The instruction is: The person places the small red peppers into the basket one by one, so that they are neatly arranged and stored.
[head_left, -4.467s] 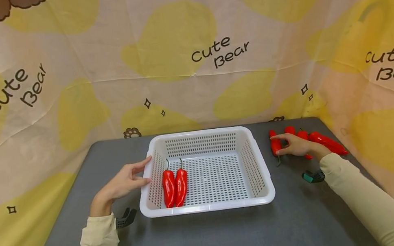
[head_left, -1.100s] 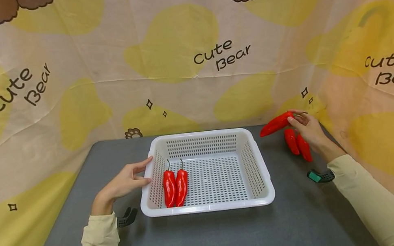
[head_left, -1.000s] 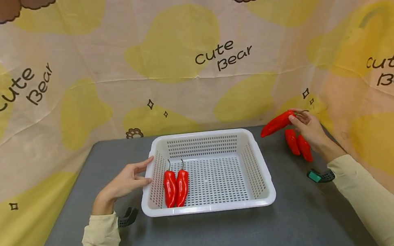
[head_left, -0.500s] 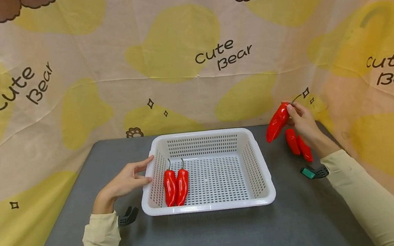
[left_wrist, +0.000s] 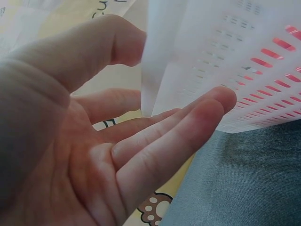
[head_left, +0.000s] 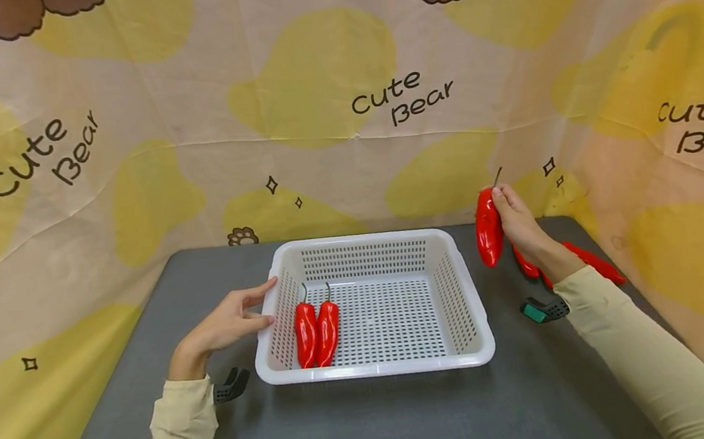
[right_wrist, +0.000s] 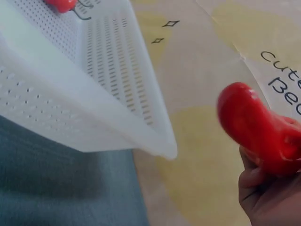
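Observation:
A white perforated plastic basket stands in the middle of the grey table. Two red peppers, the left one and the right one, lie side by side at its left end, stems away from me. My left hand touches the basket's left rim with fingertips, its fingers extended along the outer wall in the left wrist view. Right of the basket, my right hand pinches another red pepper near its stem end. That pepper hangs tip down above table height; its tip shows large in the right wrist view.
More red peppers lie on the table at the far right, partly hidden behind my right hand and wrist. A cloth curtain with printed bears rises behind the table and along both sides.
My right hand has picked up a pepper from the right-hand group and carried it left, turning it from slanted to tip down. The left hand stays at the basket rim.

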A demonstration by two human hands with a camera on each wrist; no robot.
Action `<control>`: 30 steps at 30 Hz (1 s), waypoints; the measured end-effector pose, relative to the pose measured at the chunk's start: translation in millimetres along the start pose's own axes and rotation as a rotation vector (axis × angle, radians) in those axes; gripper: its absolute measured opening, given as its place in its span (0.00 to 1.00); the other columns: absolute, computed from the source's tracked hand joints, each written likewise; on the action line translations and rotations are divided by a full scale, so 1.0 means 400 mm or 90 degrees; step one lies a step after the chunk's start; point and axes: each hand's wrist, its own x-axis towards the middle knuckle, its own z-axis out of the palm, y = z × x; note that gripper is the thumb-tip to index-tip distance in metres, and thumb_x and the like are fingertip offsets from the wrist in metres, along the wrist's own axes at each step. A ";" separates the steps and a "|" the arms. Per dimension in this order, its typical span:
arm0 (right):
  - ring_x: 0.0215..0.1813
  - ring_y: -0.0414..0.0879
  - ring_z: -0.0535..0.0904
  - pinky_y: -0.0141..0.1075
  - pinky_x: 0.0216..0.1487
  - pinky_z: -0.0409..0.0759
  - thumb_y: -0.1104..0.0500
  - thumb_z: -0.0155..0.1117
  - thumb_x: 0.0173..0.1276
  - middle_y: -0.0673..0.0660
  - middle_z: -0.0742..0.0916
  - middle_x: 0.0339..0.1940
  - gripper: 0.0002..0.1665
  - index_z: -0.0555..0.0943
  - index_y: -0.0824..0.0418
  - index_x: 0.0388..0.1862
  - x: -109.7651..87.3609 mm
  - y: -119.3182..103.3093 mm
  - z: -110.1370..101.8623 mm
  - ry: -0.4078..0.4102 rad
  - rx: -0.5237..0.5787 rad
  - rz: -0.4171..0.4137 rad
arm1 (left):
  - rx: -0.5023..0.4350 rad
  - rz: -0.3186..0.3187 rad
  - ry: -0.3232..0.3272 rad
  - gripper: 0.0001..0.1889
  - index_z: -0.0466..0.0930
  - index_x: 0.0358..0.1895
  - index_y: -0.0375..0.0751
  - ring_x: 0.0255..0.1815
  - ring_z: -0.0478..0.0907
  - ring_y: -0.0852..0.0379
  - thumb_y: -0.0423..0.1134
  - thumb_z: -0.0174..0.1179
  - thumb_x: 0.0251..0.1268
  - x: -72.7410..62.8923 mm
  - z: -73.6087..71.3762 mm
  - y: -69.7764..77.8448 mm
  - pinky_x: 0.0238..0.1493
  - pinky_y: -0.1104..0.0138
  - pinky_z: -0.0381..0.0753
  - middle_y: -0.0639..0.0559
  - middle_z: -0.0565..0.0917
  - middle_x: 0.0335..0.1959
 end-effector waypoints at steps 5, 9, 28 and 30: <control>0.53 0.38 0.73 0.25 0.52 0.78 0.49 0.35 0.84 0.54 0.70 0.60 0.27 0.51 0.52 0.77 0.009 -0.013 0.018 -0.044 -0.028 0.079 | 0.001 0.009 -0.004 0.41 0.48 0.79 0.28 0.45 0.89 0.46 0.31 0.59 0.68 0.003 -0.001 -0.002 0.46 0.57 0.90 0.21 0.66 0.71; 0.70 0.53 0.61 0.44 0.72 0.69 0.56 0.35 0.82 0.65 0.54 0.76 0.39 0.31 0.51 0.82 0.015 -0.020 0.038 -0.084 -0.004 0.130 | 0.001 0.007 -0.006 0.41 0.48 0.79 0.28 0.45 0.89 0.47 0.31 0.59 0.68 0.003 -0.002 -0.002 0.46 0.58 0.90 0.21 0.66 0.72; 0.51 0.35 0.80 0.24 0.47 0.85 0.68 0.55 0.75 0.70 0.71 0.64 0.32 0.57 0.66 0.74 0.019 -0.003 0.106 -0.038 -0.052 -0.118 | -0.001 0.000 -0.005 0.41 0.49 0.80 0.30 0.46 0.89 0.44 0.31 0.59 0.68 0.003 -0.002 -0.005 0.46 0.58 0.90 0.22 0.64 0.73; 0.52 0.39 0.81 0.25 0.47 0.85 0.69 0.55 0.75 0.71 0.72 0.66 0.32 0.59 0.65 0.75 0.023 -0.008 0.112 -0.044 -0.051 -0.126 | -0.003 -0.002 -0.005 0.41 0.49 0.80 0.30 0.46 0.89 0.44 0.31 0.60 0.68 0.004 -0.003 -0.004 0.46 0.57 0.90 0.22 0.64 0.73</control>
